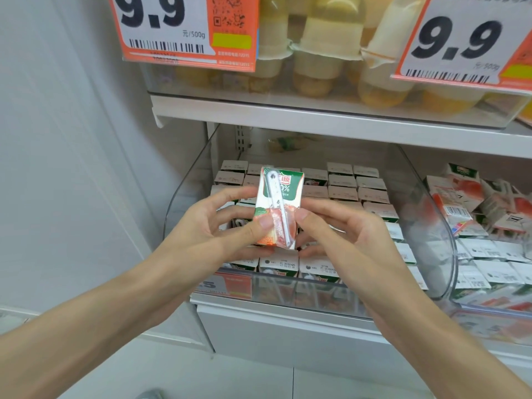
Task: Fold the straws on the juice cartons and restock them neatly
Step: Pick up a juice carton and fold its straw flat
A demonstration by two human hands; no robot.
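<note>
I hold one small juice carton [283,194], green on top and orange below, upright above the clear shelf bin [443,231]. A white wrapped straw [277,207] runs down its front face. My left hand [218,226] grips the carton's left side, thumb on the lower front. My right hand [339,234] grips the right side, thumb pressing near the straw's lower end. Rows of several like cartons [342,194] fill the bin below, tops up.
A second clear bin [489,321] at the right holds loosely piled cartons. Above, a white shelf [316,119] carries fruit cups and two orange 9.9 price tags [184,30]. A white wall panel stands at the left.
</note>
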